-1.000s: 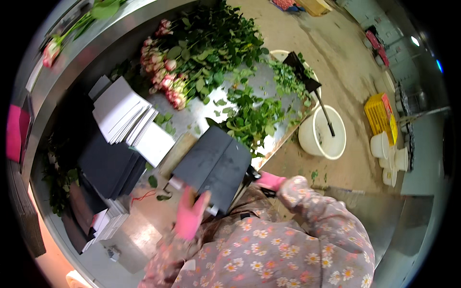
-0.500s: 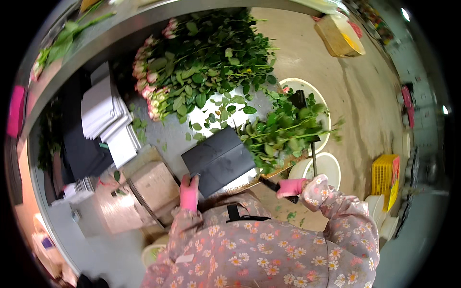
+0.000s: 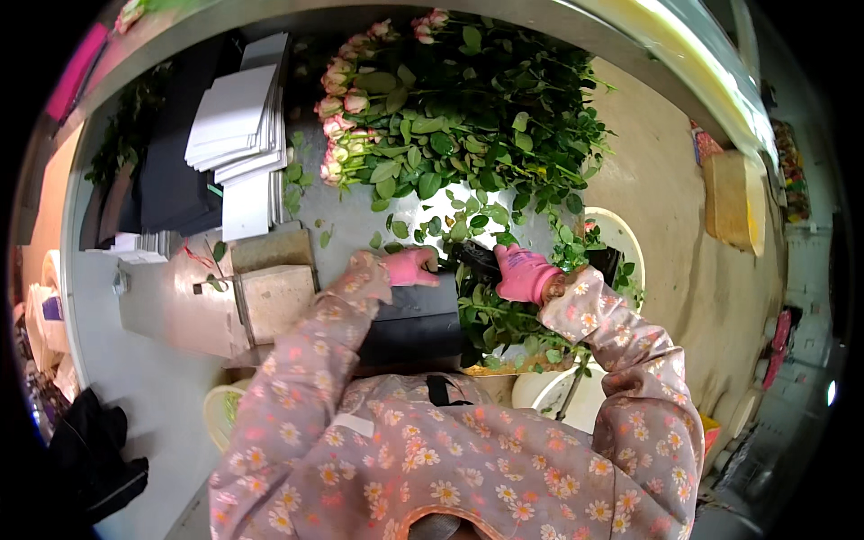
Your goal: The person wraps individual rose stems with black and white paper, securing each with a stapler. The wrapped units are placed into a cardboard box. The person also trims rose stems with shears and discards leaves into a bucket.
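A black wrapping sheet point(image 3: 409, 335) lies folded on the work table in front of me, with green leafy stems point(image 3: 504, 328) coming out of its right side; any blooms inside are hidden. My left hand point(image 3: 412, 267), in a pink glove, is closed on the sheet's far edge. Just right of it, my right hand point(image 3: 524, 273), also gloved in pink, grips a long black stapler-like tool point(image 3: 477, 258). That tool points left across the far edge of the sheet, close to the left fingers. Its far end is partly hidden.
A heap of pink-and-white roses point(image 3: 468, 117) covers the far side of the table. White cards point(image 3: 238, 126) are stacked at the left, near a brownish block point(image 3: 279, 301). White buckets point(image 3: 621, 225) stand off the right edge, and a metal rail point(image 3: 504, 16) curves overhead.
My right hand has brought the black tool up and left from beside the table to the sheet's far edge. My left hand has moved from the near corner to that edge; the view has shifted.
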The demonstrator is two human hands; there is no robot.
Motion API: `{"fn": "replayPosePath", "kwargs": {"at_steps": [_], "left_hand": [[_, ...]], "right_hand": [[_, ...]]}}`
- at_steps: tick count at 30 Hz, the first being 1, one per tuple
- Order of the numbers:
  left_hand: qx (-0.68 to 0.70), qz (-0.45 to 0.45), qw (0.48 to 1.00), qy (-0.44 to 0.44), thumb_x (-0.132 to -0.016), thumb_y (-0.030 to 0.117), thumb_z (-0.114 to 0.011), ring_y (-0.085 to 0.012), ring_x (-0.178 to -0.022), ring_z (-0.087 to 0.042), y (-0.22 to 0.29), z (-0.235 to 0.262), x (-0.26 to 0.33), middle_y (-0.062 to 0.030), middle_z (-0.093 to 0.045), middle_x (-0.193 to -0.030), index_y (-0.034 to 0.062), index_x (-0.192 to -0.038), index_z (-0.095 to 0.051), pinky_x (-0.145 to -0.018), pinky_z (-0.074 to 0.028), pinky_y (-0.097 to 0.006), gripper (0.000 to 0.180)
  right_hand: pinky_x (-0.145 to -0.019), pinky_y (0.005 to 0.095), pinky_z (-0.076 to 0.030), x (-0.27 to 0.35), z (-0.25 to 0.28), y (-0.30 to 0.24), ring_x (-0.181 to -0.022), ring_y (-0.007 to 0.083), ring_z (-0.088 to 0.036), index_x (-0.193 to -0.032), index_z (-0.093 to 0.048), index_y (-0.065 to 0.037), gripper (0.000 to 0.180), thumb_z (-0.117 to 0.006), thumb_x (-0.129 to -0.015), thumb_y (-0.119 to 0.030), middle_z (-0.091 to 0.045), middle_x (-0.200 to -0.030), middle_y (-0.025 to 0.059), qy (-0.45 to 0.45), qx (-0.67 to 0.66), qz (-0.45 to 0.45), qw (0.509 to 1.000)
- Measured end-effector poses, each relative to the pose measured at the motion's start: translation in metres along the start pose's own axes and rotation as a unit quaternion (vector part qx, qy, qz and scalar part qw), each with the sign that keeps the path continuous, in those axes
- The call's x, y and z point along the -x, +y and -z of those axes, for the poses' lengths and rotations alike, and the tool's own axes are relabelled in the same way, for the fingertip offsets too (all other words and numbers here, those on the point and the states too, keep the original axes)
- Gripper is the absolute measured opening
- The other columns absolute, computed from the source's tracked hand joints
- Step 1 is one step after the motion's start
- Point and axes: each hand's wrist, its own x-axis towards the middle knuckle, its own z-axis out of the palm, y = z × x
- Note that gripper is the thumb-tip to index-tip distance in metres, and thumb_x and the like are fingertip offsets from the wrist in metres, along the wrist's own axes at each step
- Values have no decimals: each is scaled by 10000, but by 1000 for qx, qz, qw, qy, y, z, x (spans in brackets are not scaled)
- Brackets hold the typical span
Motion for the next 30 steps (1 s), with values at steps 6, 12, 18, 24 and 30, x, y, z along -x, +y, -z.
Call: {"fn": "replayPosePath", "kwargs": {"at_steps": [6,12,18,24,30], "left_hand": [[51,-144,988,-34,-890,379,-650,-232,-1034,-547,-2,-40,16,-127,-573,-1106,53,-1167,-534,-910,-429,-325,443],[49,-112,990,66,-842,299,-685,-290,-916,-606,3,-52,15,-134,-632,-994,67,-1021,-610,-817,-474,-383,303],[107,-110,974,165,-827,216,-698,-307,-938,-614,3,-63,14,-141,-620,-982,45,-1051,-565,-813,-481,-397,312],[25,-117,980,162,-768,151,-682,-339,-942,-608,13,-65,14,-161,-631,-951,48,-1034,-558,-810,-478,-424,311],[-76,-72,978,178,-796,136,-639,-353,-955,-592,21,-68,11,-158,-619,-990,56,-1082,-550,-829,-467,-439,310]], "right_hand": [[-881,428,-475,-4,2,16,-1059,374,-579,-1200,-474,-12,544,-621,-720,-223,-543,-1156,231,-49,76,97,991],[-903,447,-450,-33,-18,29,-1064,370,-550,-1301,-415,-25,677,-656,-698,-218,-518,-1171,200,-45,146,202,968],[-892,431,-441,-39,-21,41,-1017,350,-569,-1306,-433,-38,706,-668,-661,-205,-545,-1139,171,-55,161,317,933],[-821,441,-468,-38,9,10,-957,310,-603,-1168,-538,-67,555,-671,-650,-219,-582,-1034,134,-68,299,398,865],[-706,407,-490,-77,-27,32,-871,295,-617,-1057,-574,-122,446,-692,-661,-290,-603,-948,119,-37,275,348,895]]}}
